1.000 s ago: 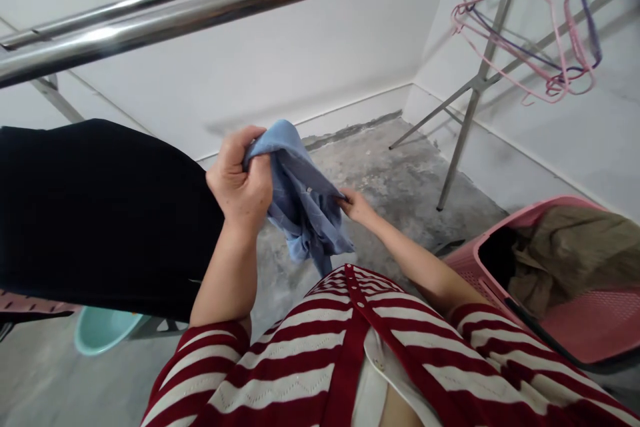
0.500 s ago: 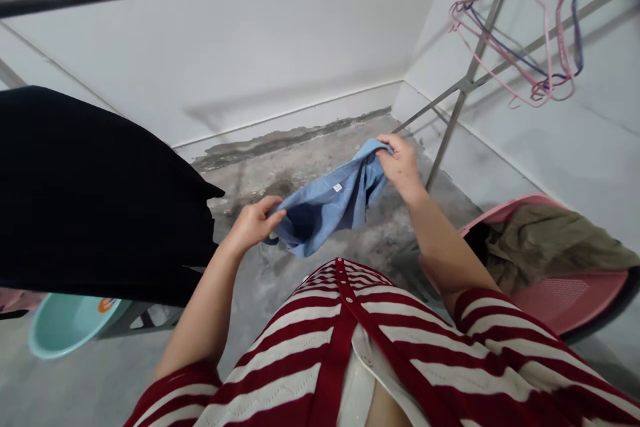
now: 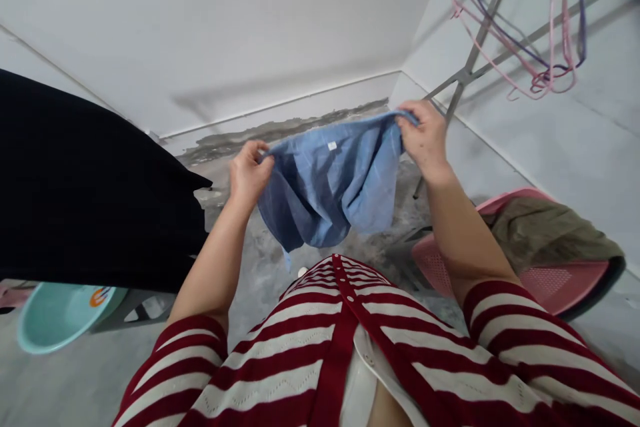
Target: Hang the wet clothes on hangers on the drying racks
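A light blue cloth garment (image 3: 325,183) hangs stretched between my two hands, in front of my body. A small white label shows near the middle of its upper edge. My left hand (image 3: 250,172) pinches the left end of that edge between thumb and fingers. At the other end, slightly higher, my right hand (image 3: 425,135) is closed on the edge. The lower part of the cloth drops in loose folds; whether it is shorts or a top I cannot tell.
Black cloth (image 3: 90,193) hangs at the left, above a mint-green basin (image 3: 45,320). Pink and purple hangers (image 3: 553,33) hang from a metal rack (image 3: 465,73) at the upper right. Below them, a pink basket (image 3: 560,287) holds olive-green cloth (image 3: 550,233).
Both my hands have risen and moved farther apart, pulling the blue garment's edge wider. Its folds now hang more open. The view has also tilted, so less of the metal bar at the top shows.
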